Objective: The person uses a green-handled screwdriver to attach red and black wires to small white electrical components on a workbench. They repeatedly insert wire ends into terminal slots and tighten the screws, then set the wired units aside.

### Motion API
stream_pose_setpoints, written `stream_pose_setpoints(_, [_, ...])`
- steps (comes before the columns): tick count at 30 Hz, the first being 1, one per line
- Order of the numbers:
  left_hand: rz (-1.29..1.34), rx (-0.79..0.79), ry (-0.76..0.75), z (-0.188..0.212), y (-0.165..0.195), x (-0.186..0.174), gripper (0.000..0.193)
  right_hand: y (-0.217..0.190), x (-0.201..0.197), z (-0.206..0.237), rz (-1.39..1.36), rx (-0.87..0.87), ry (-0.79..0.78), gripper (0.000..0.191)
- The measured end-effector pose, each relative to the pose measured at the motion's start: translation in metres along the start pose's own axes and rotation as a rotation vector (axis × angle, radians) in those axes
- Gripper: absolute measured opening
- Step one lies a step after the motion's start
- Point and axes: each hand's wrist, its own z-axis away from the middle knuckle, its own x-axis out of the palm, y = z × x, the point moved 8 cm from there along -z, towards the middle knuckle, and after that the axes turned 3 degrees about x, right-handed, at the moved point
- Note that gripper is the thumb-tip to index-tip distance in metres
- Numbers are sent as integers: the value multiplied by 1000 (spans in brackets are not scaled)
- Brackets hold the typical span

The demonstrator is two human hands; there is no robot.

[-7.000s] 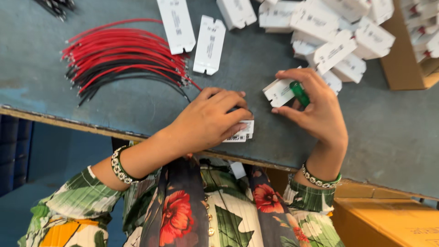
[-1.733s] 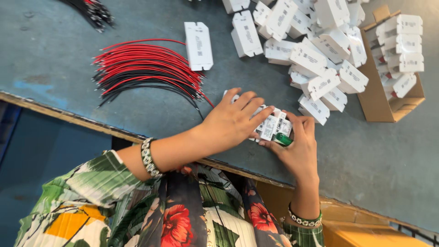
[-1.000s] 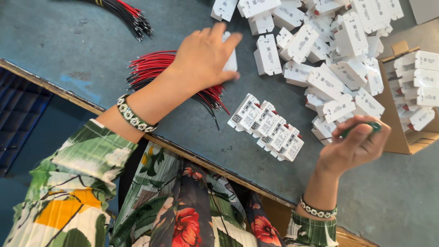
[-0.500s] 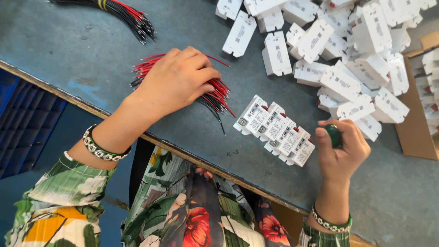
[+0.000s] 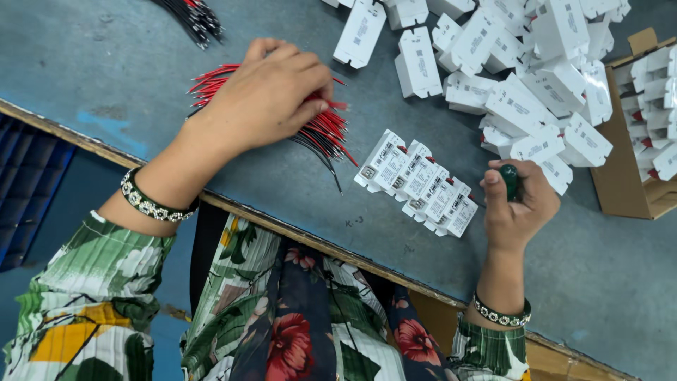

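My left hand (image 5: pixel 264 99) lies on a bundle of red and black wires (image 5: pixel 326 134) on the blue-grey table, its fingers closed over the wire ends. My right hand (image 5: pixel 518 204) is curled around a green-handled tool (image 5: pixel 509 180), held upright. Between the two hands sits a tight row of several small white plastic blocks (image 5: pixel 417 182), lined up side by side. My right hand is just to the right of that row and does not touch it.
A loose heap of white plastic blocks (image 5: pixel 522 77) covers the far right of the table. An open cardboard box (image 5: pixel 620 176) with more blocks stands at the right edge. Another wire bundle (image 5: pixel 192 14) lies at the top left. The table's near edge (image 5: pixel 310 236) runs diagonally.
My left hand left the row of blocks, reached over to the wire bundle and closed on it. My right hand drew away from the row with the green tool.
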Motion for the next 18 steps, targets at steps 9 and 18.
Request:
stream_pose_setpoints(9, [395, -32, 208, -4, 2, -59, 10, 4, -1, 2, -57, 43, 35, 33])
stream_pose_setpoints(18, [-259, 94, 61, 15, 6, -6, 10, 1, 7, 5, -98, 42, 50, 33])
